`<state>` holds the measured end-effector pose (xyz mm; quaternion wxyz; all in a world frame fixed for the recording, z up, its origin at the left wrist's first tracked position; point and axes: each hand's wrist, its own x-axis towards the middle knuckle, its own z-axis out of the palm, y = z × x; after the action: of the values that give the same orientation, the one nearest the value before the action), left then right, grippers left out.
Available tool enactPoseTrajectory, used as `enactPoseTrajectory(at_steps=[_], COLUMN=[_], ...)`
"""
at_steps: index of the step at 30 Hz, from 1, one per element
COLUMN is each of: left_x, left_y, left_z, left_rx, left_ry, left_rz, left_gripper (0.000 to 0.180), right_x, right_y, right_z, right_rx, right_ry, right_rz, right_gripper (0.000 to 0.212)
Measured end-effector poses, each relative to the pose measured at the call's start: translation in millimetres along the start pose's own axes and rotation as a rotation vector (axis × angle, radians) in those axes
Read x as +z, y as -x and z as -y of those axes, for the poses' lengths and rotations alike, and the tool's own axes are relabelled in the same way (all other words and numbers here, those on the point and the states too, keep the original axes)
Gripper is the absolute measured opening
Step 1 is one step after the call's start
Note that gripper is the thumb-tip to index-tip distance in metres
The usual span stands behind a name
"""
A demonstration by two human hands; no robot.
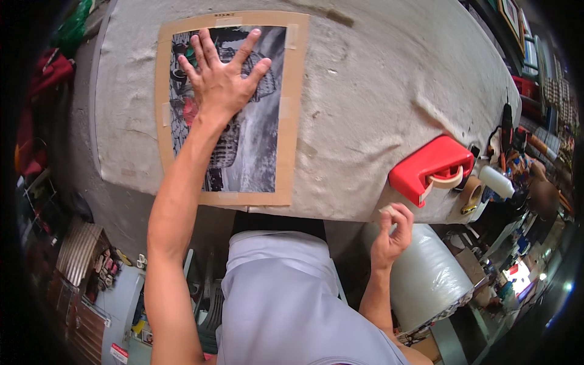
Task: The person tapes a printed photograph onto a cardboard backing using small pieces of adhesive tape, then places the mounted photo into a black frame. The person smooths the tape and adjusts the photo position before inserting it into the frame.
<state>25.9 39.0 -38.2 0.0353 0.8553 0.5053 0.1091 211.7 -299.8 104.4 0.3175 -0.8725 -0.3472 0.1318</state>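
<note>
Here, left hand (224, 88) splayed on grey, red-dabbed print (257, 149); right hand (395, 238) pinching scrap (387, 210).

1. Stretches the left arm (168, 234) far forward, with a slight bend at the elbow.
2. Lays the left hand (224, 88) palm down, with all five fingers fanned wide apart.
3. Holds the right forearm (376, 298) up beside the torso (286, 298).
4. Curls the fingers of the right hand (393, 237) inward, bringing thumb and fingertips together in a pinch.
</note>
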Motion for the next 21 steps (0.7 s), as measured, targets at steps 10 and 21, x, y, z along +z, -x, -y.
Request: enactPoseTrajectory(at_steps=[10,21], left_x=[-14.8,-16.0], left_y=[-5.1,-6.9], left_z=[-5.1,-5.4], left_rx=[-0.082,-0.134], left_ry=[0.065,0.131], left_rz=[0.127,0.149], left_gripper=[0.06,0.059], right_x=[190.2,223.6], right_y=[-288.1,-320.9], right_z=[140.4,165.6], right_rx=[-0.739,-0.702], right_ry=[0.088,0.305], right_rz=[0.777,1.043], right_gripper=[0.022,0.024])
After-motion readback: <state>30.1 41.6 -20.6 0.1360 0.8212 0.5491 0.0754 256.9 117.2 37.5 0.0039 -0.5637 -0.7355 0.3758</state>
